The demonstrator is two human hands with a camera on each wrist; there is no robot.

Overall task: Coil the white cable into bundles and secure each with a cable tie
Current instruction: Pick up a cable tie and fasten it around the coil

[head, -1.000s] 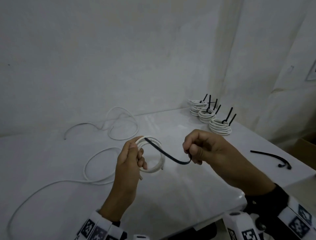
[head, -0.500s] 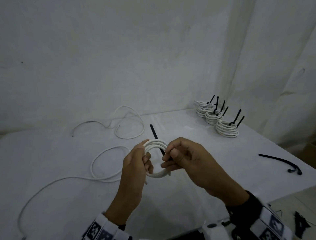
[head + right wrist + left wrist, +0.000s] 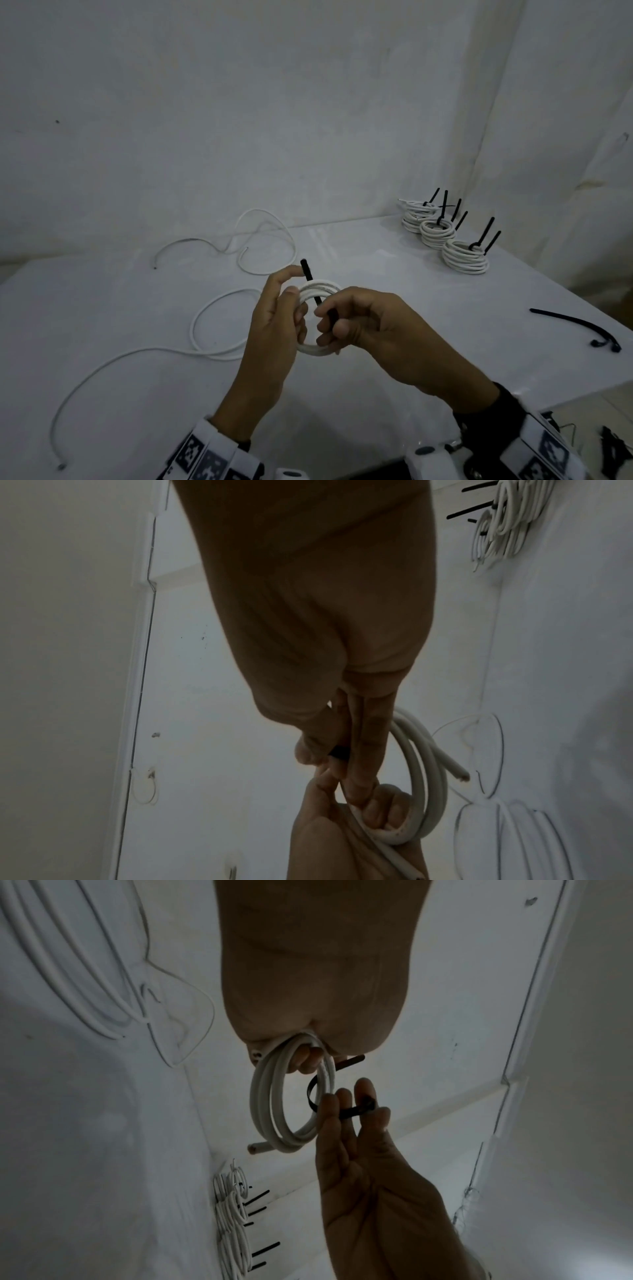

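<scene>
Overall light: we see a dim, cool, even cast in all three views, without glare.
Head view: fairly sharp; the wall (image 3: 239, 102) darkens toward the corners, and the table (image 3: 120, 325) edge bows from the wide lens.
Shadows: soft and faint under the stacked bundles (image 3: 466, 257); the source is perhaps overhead, though we cannot place it.
Left wrist view: the left hand (image 3: 318, 969) is a dark, backlit mass against a paler background; straight lines curve at the right edge.
Right wrist view: the right hand (image 3: 318, 601) is nearly a silhouette, soft and grainy; detail between the fingers is lost to us.
</scene>
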